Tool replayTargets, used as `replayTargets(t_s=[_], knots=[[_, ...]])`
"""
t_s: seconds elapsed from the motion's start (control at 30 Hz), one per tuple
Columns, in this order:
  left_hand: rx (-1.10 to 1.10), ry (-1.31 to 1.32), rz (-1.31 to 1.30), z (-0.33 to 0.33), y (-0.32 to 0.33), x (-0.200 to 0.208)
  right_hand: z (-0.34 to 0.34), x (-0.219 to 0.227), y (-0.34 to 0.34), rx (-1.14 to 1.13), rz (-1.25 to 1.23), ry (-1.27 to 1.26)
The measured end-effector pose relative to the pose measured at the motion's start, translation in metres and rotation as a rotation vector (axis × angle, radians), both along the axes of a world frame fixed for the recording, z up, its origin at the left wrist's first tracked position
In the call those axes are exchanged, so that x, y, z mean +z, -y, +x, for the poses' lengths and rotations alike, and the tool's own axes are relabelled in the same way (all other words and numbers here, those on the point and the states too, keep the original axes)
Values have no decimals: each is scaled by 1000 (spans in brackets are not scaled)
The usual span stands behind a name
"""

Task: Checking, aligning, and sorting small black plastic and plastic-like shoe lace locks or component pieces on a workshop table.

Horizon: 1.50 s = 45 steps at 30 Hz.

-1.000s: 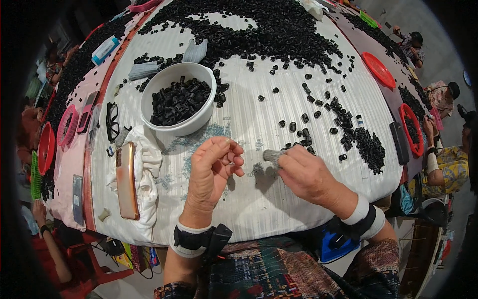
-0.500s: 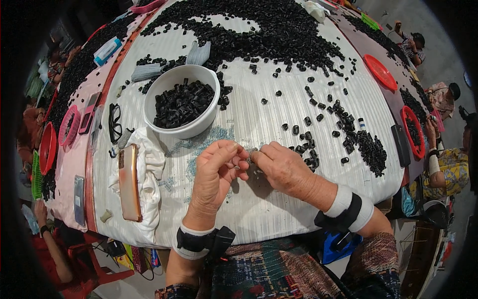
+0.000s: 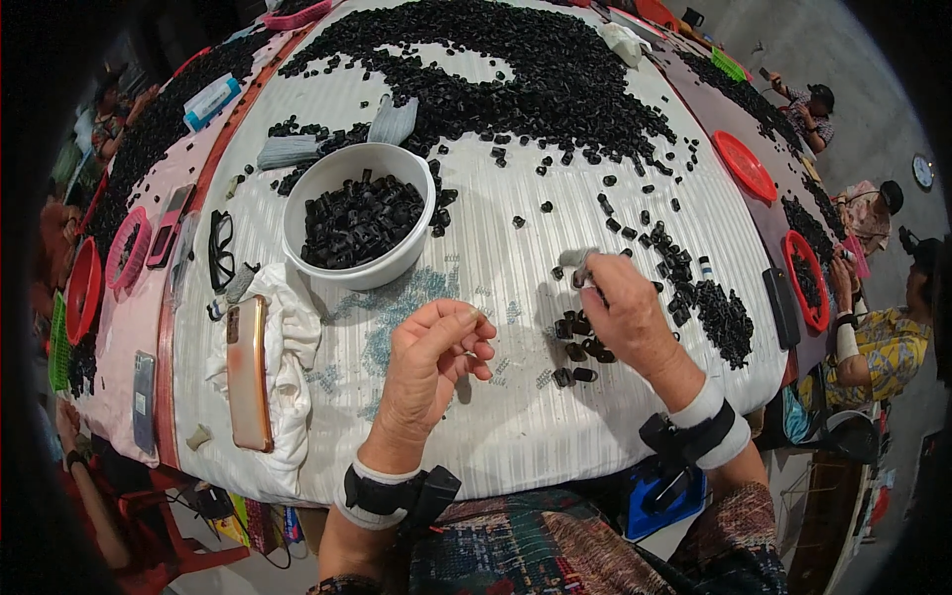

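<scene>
My left hand (image 3: 436,347) hovers over the middle of the white striped cloth (image 3: 516,436), its thumb and index finger pinched together. Whatever lies in that pinch is too small to make out. To its right, my right hand (image 3: 635,312) is over a loose group of small black cylindrical parts (image 3: 585,349). Its fingers are curled, with a grey covering (image 3: 575,262) at the fingertips, and anything within them is hidden. Beyond the left hand stands a white bowl (image 3: 416,233) holding many of the same black parts.
A large heap of black parts (image 3: 526,89) covers the far table, with a smaller pile (image 3: 726,322) at right. Glasses (image 3: 221,250), a gold-edged phone (image 3: 250,377) and a white cloth (image 3: 293,347) lie at left. Other people sit at both side tables, near red trays (image 3: 744,167).
My right hand has moved away from the left hand, to the right and over the black parts. My left hand has stayed nearly in place, fingers still pinched. The view has shifted slightly.
</scene>
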<state>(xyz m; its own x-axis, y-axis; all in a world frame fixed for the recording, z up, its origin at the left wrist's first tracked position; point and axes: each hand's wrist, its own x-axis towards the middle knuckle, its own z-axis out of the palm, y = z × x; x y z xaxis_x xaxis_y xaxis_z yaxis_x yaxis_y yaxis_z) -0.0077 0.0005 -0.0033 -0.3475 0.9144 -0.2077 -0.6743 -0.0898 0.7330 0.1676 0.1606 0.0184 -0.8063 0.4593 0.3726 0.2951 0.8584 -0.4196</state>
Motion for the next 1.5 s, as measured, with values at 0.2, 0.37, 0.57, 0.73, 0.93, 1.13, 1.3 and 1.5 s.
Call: replayTargets(t_s=[0.2,0.37,0.57,0.73,0.93,1.13,1.3,1.5], knots=[[-30,-15,-9,0,0,2,-3,-19,-20,-97,155,141],[-98,-133,-65,4,-2,8,-7,-6,-8,-78,96,18],[-116,-107,-14,6,-2,3,-28,24,45,203,128,-175],[-99,-144,-20,5,-1,-3,-33,23,58,360,134,-191],[2,-99,-65,2,-2,3,1,25,27,56,31,-19],[-20,-122,-76,3,-2,3,7,-12,24,64,4,96],[63,-97,-96,0,-3,0,-10,-11,18,29,121,81],[90,-99,-88,0,-3,0,-20,-6,22,79,186,-44]])
